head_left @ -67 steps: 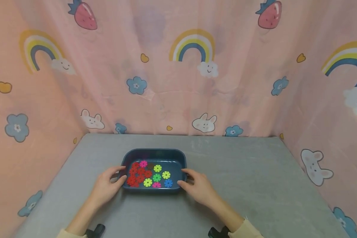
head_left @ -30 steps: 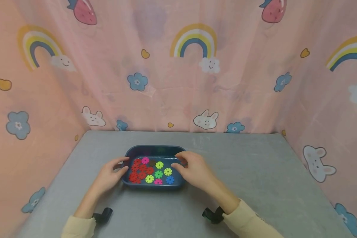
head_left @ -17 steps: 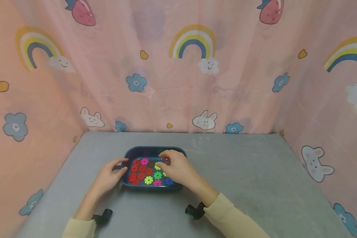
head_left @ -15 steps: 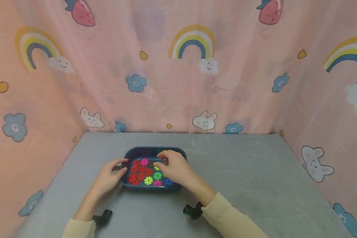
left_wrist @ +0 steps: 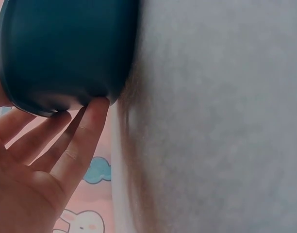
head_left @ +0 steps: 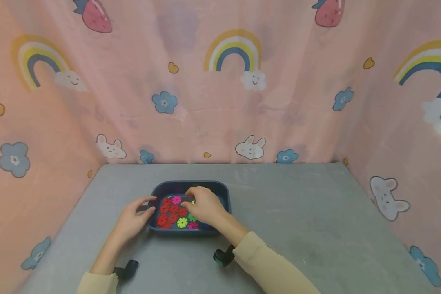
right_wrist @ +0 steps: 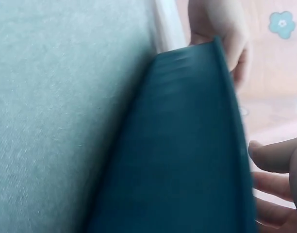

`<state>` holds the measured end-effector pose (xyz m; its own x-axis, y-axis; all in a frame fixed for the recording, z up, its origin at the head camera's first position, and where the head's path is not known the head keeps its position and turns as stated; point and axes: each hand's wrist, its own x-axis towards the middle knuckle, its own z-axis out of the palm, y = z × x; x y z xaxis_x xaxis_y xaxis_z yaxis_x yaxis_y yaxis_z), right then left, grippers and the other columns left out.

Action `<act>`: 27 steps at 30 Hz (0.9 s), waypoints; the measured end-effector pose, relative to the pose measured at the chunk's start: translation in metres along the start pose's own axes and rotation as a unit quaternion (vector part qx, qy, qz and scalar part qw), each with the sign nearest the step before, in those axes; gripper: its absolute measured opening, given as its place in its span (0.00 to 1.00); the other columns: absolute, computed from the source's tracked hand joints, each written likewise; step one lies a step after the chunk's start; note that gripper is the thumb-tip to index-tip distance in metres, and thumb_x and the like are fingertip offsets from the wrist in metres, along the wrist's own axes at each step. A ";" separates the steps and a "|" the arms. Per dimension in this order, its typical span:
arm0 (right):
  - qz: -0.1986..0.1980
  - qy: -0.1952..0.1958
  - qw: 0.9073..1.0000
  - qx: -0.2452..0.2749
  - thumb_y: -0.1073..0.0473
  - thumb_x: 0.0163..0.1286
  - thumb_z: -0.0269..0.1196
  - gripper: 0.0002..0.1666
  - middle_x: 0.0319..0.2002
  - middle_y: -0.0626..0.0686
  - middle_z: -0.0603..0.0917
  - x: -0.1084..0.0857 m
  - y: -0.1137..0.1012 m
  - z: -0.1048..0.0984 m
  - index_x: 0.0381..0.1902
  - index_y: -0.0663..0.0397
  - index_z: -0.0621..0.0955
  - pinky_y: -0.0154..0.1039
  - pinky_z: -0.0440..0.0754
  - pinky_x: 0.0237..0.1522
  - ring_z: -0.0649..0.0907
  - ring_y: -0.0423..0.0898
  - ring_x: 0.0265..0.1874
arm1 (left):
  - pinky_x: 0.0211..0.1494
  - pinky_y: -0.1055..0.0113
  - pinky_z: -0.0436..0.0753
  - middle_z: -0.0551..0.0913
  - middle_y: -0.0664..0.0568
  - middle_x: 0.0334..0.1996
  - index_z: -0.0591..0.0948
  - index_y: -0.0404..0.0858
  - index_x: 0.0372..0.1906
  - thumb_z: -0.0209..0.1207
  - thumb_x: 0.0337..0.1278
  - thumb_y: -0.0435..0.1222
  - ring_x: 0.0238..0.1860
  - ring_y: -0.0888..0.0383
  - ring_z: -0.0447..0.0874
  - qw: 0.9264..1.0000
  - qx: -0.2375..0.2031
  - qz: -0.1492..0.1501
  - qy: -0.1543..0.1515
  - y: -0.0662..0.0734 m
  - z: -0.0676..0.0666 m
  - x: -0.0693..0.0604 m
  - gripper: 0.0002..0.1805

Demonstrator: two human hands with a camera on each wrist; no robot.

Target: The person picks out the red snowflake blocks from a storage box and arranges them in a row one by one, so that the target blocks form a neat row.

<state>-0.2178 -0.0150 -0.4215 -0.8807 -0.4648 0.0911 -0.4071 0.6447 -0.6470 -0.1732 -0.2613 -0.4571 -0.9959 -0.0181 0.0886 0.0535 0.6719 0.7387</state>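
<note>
A dark teal plastic tray [head_left: 183, 232] stands on the table with several notched snowflake discs in it. Red discs [head_left: 165, 211] are heaped at its left. A pink disc [head_left: 176, 200], a yellow disc [head_left: 182, 222] and a green disc [head_left: 192, 217] lie near them. My left hand [head_left: 132, 218] holds the tray's left end, thumb at the rim; in the left wrist view its fingers [left_wrist: 75, 155] touch the outer wall. Over the tray's middle hovers my right hand [head_left: 206, 207], thumb and index finger apart, nothing visible between them. It covers the discs at the right.
Grey cloth covers the table [head_left: 286, 220]. A pink patterned curtain [head_left: 206, 122] encloses the back and both sides. Each wrist carries a black camera mount, one at the left wrist [head_left: 126, 269] and one at the right wrist [head_left: 224, 256].
My right hand has let go of the tray's right end and moved left over the discs, hiding the right-hand ones. My left hand stays at the left end.
</note>
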 end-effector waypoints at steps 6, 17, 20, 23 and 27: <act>0.012 -0.027 1.000 0.004 0.51 0.70 0.69 0.19 0.43 0.50 0.86 0.013 0.000 0.010 0.52 0.55 0.85 0.41 0.84 0.42 0.83 0.44 0.41 | 0.60 0.35 0.76 0.75 0.36 0.67 0.79 0.39 0.65 0.60 0.70 0.35 0.59 0.36 0.80 1.000 0.004 -0.002 0.002 0.000 -0.001 0.001 0.21; 0.030 -0.075 0.996 -0.026 0.54 0.65 0.73 0.16 0.39 0.48 0.86 0.028 0.009 0.031 0.46 0.55 0.85 0.40 0.84 0.43 0.83 0.41 0.37 | 0.59 0.37 0.78 0.76 0.37 0.66 0.80 0.40 0.64 0.62 0.69 0.35 0.58 0.37 0.81 1.000 -0.007 0.006 0.003 -0.006 0.001 0.003 0.20; 0.027 -0.082 0.995 -0.043 0.55 0.65 0.73 0.15 0.39 0.48 0.85 0.030 0.011 0.034 0.46 0.55 0.85 0.40 0.84 0.44 0.83 0.41 0.38 | 0.59 0.37 0.78 0.76 0.37 0.66 0.80 0.39 0.63 0.62 0.69 0.34 0.57 0.37 0.82 1.000 -0.008 0.012 0.003 -0.005 0.002 0.002 0.20; 0.024 -0.087 0.994 -0.058 0.55 0.63 0.75 0.15 0.39 0.47 0.82 0.032 0.013 0.036 0.45 0.54 0.86 0.39 0.83 0.44 0.81 0.41 0.38 | 0.59 0.37 0.78 0.76 0.36 0.65 0.80 0.38 0.63 0.61 0.69 0.34 0.57 0.37 0.82 1.000 -0.010 0.013 0.003 -0.004 0.001 0.001 0.20; 0.022 -0.095 0.993 -0.066 0.56 0.62 0.75 0.13 0.39 0.47 0.80 0.033 0.016 0.038 0.43 0.52 0.87 0.39 0.82 0.43 0.79 0.41 0.38 | 0.59 0.37 0.78 0.76 0.37 0.66 0.80 0.39 0.64 0.61 0.69 0.35 0.58 0.37 0.81 1.000 -0.011 0.006 0.005 -0.005 0.001 0.001 0.20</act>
<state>-0.2446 -0.0434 -0.4577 -0.8415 -0.5330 -0.0876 -0.4088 0.7344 -0.5418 -0.1750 -0.2639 -0.4615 -0.9943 -0.0175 0.1053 0.0680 0.6560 0.7517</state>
